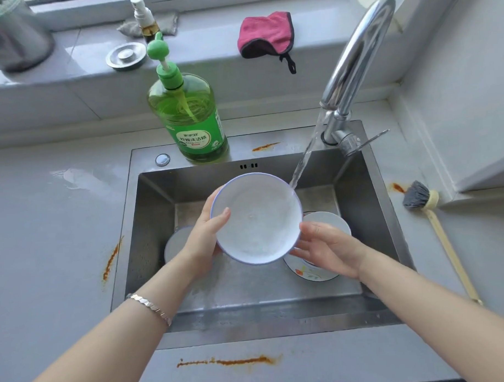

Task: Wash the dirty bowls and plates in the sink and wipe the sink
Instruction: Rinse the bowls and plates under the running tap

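Steel sink [149, 223] below a window ledge: one bowl [256, 219] held over the basin at the water stream [304, 157].

Left hand [206, 235] grasps the bowl's left rim, thumb inside and fingers behind. Right hand [330, 248] lies with fingers extended against the lower right edge, seemingly steadying it. The bowl is tilted towards the viewer, its far right rim meeting the flow from the tap [354, 58], evidently so the water sweeps the inside. A plate [308, 274] and a second bowl [331, 219] wait on the basin floor at right, another dish [175, 242] at left. Judged: rinsing in hand, sink not yet wiped.
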A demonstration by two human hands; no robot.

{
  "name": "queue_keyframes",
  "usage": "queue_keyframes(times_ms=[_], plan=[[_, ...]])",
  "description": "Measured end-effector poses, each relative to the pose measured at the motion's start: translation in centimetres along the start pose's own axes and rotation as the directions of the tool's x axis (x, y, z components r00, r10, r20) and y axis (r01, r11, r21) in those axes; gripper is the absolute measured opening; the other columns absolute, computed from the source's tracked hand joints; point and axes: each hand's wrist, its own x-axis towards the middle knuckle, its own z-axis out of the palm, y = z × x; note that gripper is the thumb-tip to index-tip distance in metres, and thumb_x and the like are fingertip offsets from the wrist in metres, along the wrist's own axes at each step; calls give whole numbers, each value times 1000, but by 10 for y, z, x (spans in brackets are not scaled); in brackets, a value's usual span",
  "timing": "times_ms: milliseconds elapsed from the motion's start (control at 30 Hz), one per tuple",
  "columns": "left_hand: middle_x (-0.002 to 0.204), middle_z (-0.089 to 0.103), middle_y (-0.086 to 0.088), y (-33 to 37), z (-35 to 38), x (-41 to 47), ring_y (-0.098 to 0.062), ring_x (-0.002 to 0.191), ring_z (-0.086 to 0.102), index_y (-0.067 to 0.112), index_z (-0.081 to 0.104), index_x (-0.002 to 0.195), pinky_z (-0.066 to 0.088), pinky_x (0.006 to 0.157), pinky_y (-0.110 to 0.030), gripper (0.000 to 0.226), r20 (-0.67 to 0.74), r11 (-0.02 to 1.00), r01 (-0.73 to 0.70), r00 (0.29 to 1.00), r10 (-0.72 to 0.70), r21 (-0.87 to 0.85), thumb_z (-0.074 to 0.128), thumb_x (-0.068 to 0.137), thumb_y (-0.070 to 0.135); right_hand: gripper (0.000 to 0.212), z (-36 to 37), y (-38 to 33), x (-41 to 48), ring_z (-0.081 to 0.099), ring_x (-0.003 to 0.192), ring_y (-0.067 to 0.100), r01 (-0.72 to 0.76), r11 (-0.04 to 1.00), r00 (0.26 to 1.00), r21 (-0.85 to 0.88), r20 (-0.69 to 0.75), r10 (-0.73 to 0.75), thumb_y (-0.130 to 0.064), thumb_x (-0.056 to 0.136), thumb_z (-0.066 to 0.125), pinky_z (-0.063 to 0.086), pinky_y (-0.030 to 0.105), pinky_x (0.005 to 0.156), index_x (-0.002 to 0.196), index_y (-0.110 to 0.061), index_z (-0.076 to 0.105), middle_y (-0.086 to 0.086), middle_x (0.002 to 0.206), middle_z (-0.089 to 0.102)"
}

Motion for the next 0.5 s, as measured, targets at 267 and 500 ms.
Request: queue_keyframes(times_ms=[267, 500], plan=[[107, 65, 12, -18, 5, 2, -13, 96, 64, 47, 55, 108, 51, 81, -38, 27, 74, 992, 128, 989, -129, 11, 53, 91, 25, 69, -1, 14, 5, 67, 89, 13, -5, 999, 992, -49, -130, -2, -31, 49, 72, 53, 18, 71, 111, -6, 60, 4, 103, 70], [104, 56, -3, -20, -14, -5, -19, 100, 54, 19, 48, 124, 43, 86, -34, 28, -296, 951, 209, 945, -137, 227, 42, 99, 28, 39, 15, 9, 7, 57, 80, 11, 78, 619, 834, -782, -288, -470, -27, 45, 71, 45, 8, 66, 83, -30, 60, -4, 90, 55]])
